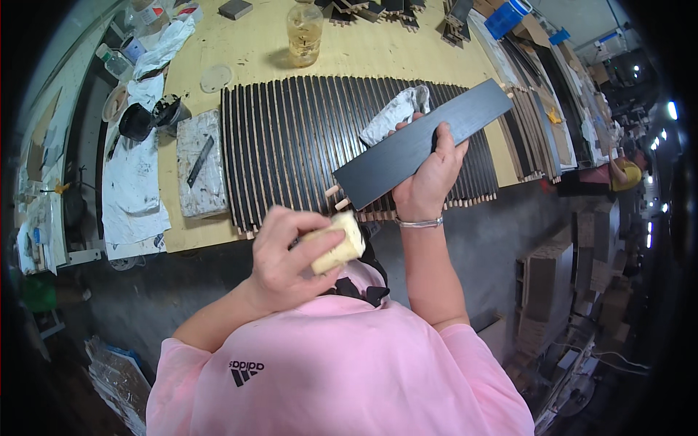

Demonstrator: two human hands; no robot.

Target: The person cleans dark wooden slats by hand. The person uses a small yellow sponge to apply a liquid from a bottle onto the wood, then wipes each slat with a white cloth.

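My left hand (287, 251) grips a pale yellow sponge block (340, 243), held up in front of my chest. A flat, dark grey wooden board (422, 142) slants upward to the right in my right hand (430, 171), the thumb on its face and the other fingers mostly hidden behind it. Light wooden dowel pegs (342, 203) stick out of its ends. Just beyond the board shows a crumpled white cloth (392, 115); I cannot tell whether my fingers touch it. Under it, a wide row of black strips (283, 145) with pale edges lies on the table.
The yellow table (247, 43) carries a bottle of amber liquid (304, 36), a black cup (136, 121) and a stained white slab (200, 163) with a dark flat tool (201, 161). Dark pieces (363, 11) lie at the back. Stacked boards (542, 283) stand right; a person (618, 174) is farther off.
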